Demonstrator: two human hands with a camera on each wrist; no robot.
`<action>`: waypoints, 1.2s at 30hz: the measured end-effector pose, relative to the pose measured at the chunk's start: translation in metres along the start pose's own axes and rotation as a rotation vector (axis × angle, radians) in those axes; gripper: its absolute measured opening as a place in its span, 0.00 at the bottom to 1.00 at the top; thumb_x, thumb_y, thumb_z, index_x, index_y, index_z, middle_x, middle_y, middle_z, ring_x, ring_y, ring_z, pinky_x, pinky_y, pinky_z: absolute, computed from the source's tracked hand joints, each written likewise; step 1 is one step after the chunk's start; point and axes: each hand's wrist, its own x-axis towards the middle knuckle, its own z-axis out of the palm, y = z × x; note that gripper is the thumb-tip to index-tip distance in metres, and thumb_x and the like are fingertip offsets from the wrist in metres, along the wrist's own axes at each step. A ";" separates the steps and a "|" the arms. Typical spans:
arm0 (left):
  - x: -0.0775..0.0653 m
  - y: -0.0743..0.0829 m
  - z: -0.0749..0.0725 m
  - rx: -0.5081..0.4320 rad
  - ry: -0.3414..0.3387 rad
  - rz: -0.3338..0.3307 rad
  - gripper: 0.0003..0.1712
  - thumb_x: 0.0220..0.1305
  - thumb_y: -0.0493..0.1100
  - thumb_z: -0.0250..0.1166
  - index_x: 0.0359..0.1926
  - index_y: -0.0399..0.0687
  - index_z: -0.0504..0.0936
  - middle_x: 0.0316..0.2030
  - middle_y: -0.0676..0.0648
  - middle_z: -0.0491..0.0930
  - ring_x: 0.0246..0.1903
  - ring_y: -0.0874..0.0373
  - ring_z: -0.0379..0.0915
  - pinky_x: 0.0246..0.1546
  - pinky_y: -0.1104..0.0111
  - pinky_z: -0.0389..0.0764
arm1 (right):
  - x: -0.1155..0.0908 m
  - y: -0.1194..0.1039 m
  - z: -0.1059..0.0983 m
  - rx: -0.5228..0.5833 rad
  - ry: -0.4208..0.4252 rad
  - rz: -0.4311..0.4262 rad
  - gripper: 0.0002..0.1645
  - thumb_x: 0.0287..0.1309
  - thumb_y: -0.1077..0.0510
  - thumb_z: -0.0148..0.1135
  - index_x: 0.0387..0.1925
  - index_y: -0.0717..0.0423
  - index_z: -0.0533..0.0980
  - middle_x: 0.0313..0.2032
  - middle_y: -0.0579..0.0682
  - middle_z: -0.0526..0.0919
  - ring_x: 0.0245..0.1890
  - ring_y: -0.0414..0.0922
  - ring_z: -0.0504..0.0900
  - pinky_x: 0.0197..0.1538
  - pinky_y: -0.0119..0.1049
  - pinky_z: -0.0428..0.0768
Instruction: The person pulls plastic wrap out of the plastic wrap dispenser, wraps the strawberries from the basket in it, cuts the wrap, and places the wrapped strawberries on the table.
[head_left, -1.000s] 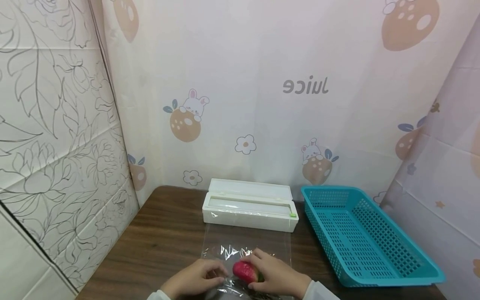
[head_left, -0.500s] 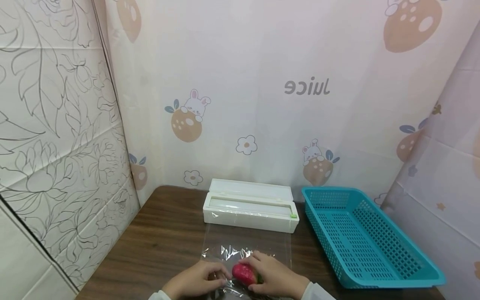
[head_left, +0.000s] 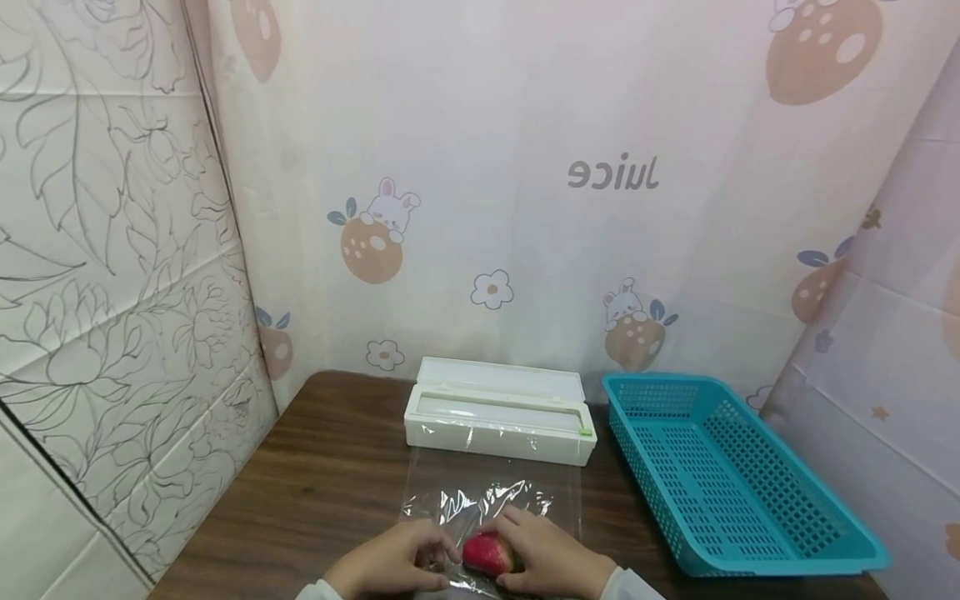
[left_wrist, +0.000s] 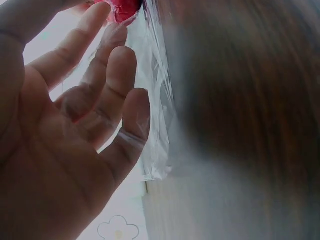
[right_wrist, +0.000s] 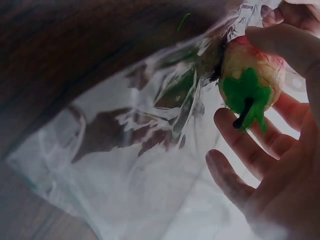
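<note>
A red toy strawberry [head_left: 487, 553] with a pale top, green leaf cap and dark stem lies on clear cling film [head_left: 461, 506]. My right hand [head_left: 551, 554] holds the strawberry [right_wrist: 252, 75] between thumb and fingers, from the leafy end. Beside its red tip, my left hand [head_left: 390, 557] has its fingers loosely bent. In the left wrist view, film [left_wrist: 157, 100] runs alongside the left hand [left_wrist: 65, 130] and shows shiny strips across its fingers. The loose end of the film [right_wrist: 125, 150] lies creased below the strawberry in the right wrist view.
The film comes from a white wrap dispenser [head_left: 498, 442] with a raised lid and green slider, at the back of the brown wooden table [head_left: 300, 483]. A teal perforated basket [head_left: 675, 500] stands at the right. A patterned curtain [head_left: 480, 208] hangs behind.
The strawberry and right hand have shifted slightly left and toward me. Bright creases in the film have spread toward the dispenser. My left hand has barely moved.
</note>
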 end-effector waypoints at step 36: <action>-0.004 -0.011 0.005 0.200 0.011 -0.069 0.11 0.50 0.38 0.76 0.36 0.54 0.85 0.26 0.64 0.72 0.27 0.75 0.66 0.27 0.81 0.71 | -0.043 0.010 -0.008 -0.005 -0.246 0.044 0.08 0.54 0.50 0.71 0.30 0.38 0.77 0.26 0.28 0.67 0.28 0.27 0.66 0.31 0.23 0.70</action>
